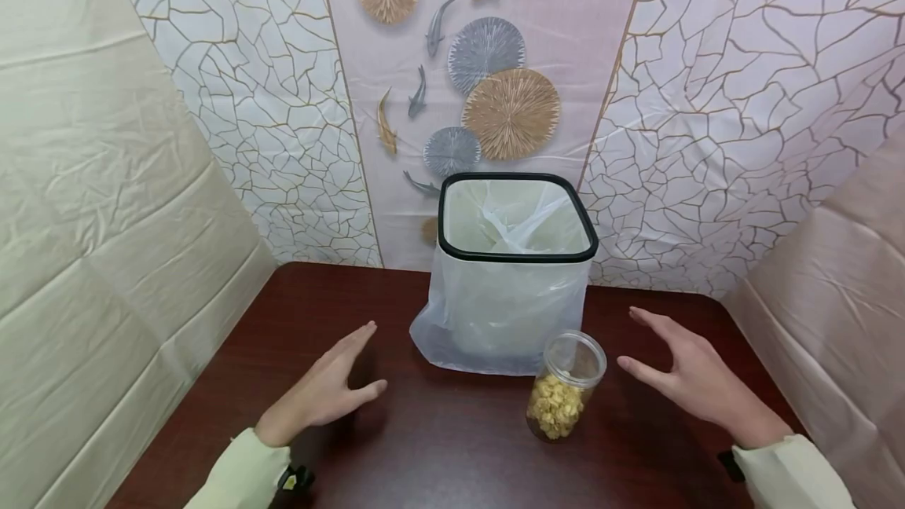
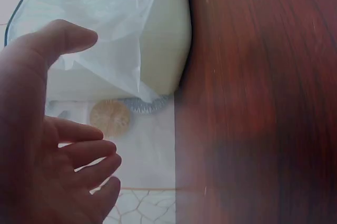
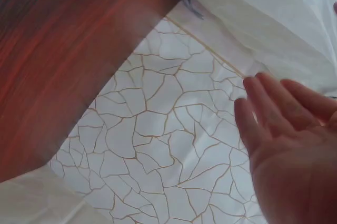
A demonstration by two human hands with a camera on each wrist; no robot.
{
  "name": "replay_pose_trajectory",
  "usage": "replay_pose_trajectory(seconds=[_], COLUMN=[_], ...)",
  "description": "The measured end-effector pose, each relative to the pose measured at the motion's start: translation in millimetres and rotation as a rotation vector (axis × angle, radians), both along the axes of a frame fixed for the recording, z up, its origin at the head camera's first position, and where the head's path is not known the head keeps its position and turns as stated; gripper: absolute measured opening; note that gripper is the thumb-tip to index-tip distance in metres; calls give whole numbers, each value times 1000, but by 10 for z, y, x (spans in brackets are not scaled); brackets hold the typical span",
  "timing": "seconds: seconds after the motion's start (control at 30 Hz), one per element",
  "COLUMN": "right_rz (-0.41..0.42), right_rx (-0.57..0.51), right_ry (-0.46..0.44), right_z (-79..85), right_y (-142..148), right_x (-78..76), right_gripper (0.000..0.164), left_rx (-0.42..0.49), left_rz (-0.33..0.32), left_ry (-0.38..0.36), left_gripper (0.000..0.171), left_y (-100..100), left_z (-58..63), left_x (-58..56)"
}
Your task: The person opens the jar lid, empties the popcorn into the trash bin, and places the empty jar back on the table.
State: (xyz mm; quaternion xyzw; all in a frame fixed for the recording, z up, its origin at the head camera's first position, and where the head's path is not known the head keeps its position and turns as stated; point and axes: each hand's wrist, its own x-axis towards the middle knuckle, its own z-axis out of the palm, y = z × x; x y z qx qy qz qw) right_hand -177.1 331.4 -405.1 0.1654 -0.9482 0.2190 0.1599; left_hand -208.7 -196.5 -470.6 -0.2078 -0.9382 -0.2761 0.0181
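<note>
A clear jar point(image 1: 557, 403) with yellow clustered pieces inside stands on the table, just in front of a bin point(image 1: 516, 313). The bin is lined with a translucent plastic bag point(image 1: 438, 336) folded over its sides and has a black rim. My left hand point(image 1: 328, 383) hovers left of the bin, thumb apart from the fingers, holding nothing. To the right of the jar is my right hand point(image 1: 689, 375), its fingers relaxed and the palm bare. In the left wrist view the bagged bin point(image 2: 163, 34) rises beyond the thumb.
The dark red-brown table point(image 1: 452, 462) ends at a patterned wall cloth point(image 1: 304, 140) behind the bin. Beige fabric point(image 1: 92, 258) hangs along the left side, and similar fabric point(image 1: 834, 281) closes off the right.
</note>
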Motion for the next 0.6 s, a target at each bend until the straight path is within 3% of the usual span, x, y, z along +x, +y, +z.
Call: replay_pose_trajectory(seconds=[0.13,0.4,0.6], right_rz=[22,131,172], right_rx=[-46,-164,-187], right_ry=[51,-23,-57], right_z=[39,119,196], right_y=[-16,-69,-165], right_x=[34,69,80], right_gripper=[73,67,67], left_rx=[90,216,306], left_rz=[-24,-87,-181], left_ry=[14,70,72], left_gripper=[88,84,82], left_y=[73,322,565], left_z=[30,81,40], left_x=[42,149,170])
